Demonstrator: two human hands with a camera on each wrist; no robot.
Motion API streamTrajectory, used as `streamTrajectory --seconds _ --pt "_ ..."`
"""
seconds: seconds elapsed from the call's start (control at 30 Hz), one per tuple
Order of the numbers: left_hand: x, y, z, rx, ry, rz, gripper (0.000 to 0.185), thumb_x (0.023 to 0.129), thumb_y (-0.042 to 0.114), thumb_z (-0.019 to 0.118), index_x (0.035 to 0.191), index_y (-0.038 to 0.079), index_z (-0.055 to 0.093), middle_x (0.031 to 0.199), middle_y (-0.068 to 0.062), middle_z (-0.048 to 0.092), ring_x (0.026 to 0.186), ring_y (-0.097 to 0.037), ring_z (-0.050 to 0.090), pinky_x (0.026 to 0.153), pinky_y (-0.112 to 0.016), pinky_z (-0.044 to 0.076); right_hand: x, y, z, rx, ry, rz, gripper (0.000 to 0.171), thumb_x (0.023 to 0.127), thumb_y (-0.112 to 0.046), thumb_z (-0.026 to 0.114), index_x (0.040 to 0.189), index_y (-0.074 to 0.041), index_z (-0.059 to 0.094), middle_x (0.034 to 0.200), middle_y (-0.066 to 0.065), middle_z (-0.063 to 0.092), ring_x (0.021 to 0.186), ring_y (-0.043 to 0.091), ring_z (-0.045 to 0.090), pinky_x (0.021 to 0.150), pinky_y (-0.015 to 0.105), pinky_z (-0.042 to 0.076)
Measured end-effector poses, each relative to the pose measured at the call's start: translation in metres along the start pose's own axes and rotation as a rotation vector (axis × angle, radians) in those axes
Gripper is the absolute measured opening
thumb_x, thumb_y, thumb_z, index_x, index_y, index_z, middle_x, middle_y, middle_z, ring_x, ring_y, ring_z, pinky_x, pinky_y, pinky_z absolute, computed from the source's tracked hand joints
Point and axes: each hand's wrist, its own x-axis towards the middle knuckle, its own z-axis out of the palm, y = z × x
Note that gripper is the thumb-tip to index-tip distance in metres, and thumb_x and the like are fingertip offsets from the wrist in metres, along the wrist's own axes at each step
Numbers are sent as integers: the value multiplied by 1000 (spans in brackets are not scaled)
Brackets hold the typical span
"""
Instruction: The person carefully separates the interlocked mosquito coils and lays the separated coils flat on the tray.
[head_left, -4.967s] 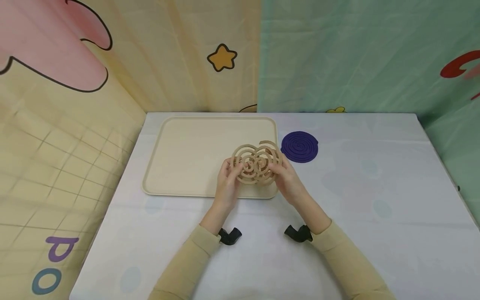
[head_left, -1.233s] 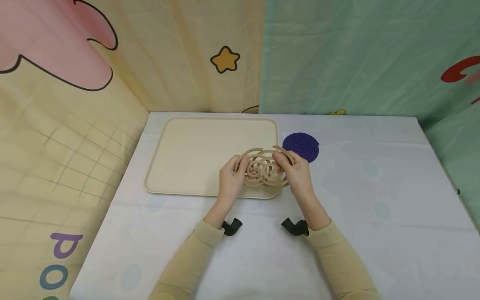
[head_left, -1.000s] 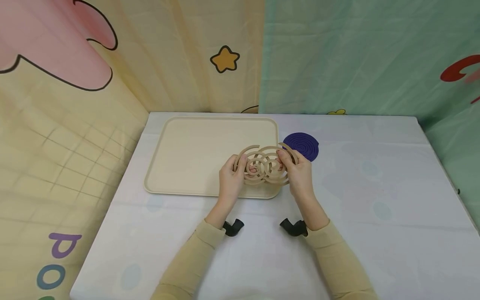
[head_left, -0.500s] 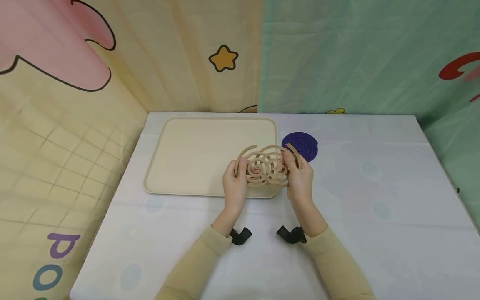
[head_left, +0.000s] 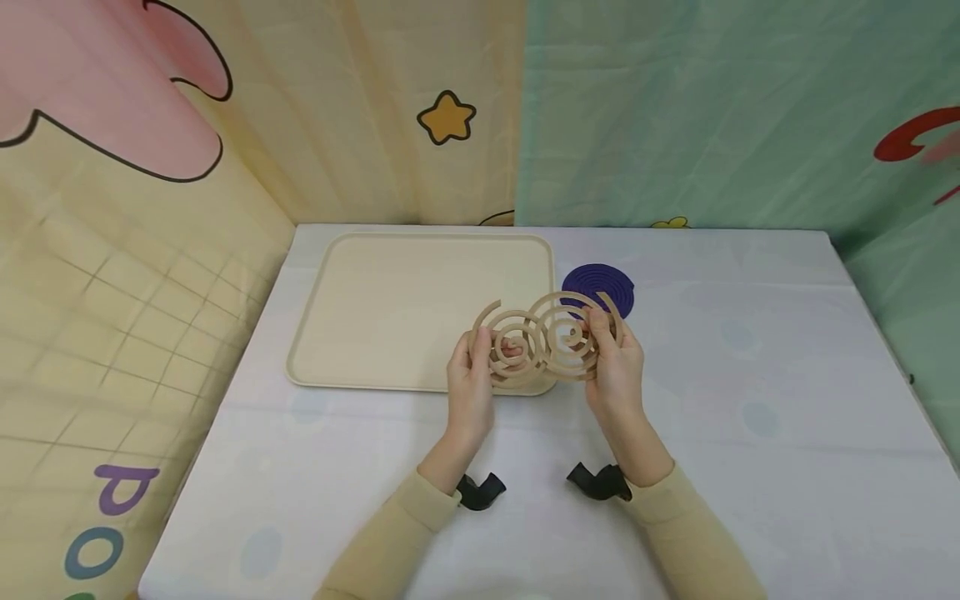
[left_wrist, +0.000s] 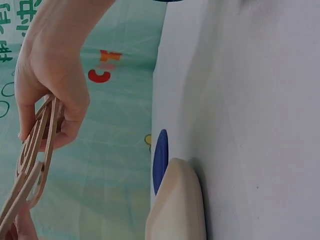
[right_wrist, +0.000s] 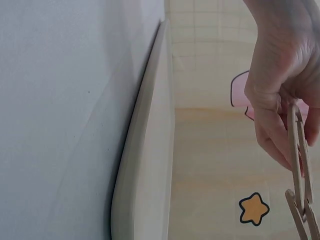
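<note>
Two tan spiral coils hang above the tray's near right corner, their outer turns still interlaced. My left hand (head_left: pixel 471 375) pinches the left coil (head_left: pixel 504 357) at its left rim. My right hand (head_left: pixel 617 367) pinches the right coil (head_left: pixel 557 327) at its right rim. The coils are seen edge-on between fingers in the left wrist view (left_wrist: pixel 35 150) and in the right wrist view (right_wrist: pixel 297 165). A purple spiral coil (head_left: pixel 609 283) lies flat on the table just behind the right coil, partly hidden by it.
A beige tray (head_left: pixel 375 308) lies on the white table (head_left: pixel 750 375), left of centre; its rim shows in the wrist views (left_wrist: pixel 177 205) (right_wrist: pixel 150 150). Patterned curtains close in the back and both sides. The purple coil (left_wrist: pixel 160 160) lies beside the tray.
The two tan coils have slid apart sideways and now overlap only by their outer turns. My right hand has moved right with its coil; my left hand has stayed nearly still.
</note>
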Motion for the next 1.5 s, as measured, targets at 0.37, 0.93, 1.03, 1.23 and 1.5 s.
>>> streamTrajectory --seconds 0.37,0.93,1.03,1.23,1.5 --pt "24 22 -21 395 -261 -97 50 105 41 43 135 4 57 131 -13 65 137 -23 48 118 -41 34 23 -25 -17 -507 -510 126 15 102 -20 51 108 -22 64 90 -11 65 68 4 54 60 16 46" --pt "29 13 -27 96 -126 -154 56 107 42 33 148 3 38 108 -10 64 67 -5 60 66 -14 54 32 -15 -17 -407 -471 178 22 103 -29 52 104 -26 73 91 -14 73 75 -1 61 63 11 49" --pt "28 9 -28 -64 -76 -181 59 107 41 30 152 2 29 110 -5 59 69 -4 58 63 -12 53 32 -12 -18 -266 -475 220 26 104 -29 48 105 -30 74 90 -11 73 69 -1 60 60 12 49" --pt "30 3 -31 -249 -33 -228 58 108 40 24 150 0 28 107 -1 58 74 -4 58 68 -13 54 35 -3 -17 -45 -483 311 31 107 -22 38 114 -22 69 102 -5 73 91 4 68 76 18 56" --pt "32 2 -39 -320 2 -289 58 108 41 22 156 8 15 142 -7 48 132 -16 50 110 -27 43 40 6 -14 89 -412 348 29 108 -18 34 121 -16 59 111 -4 71 101 5 67 87 18 54"
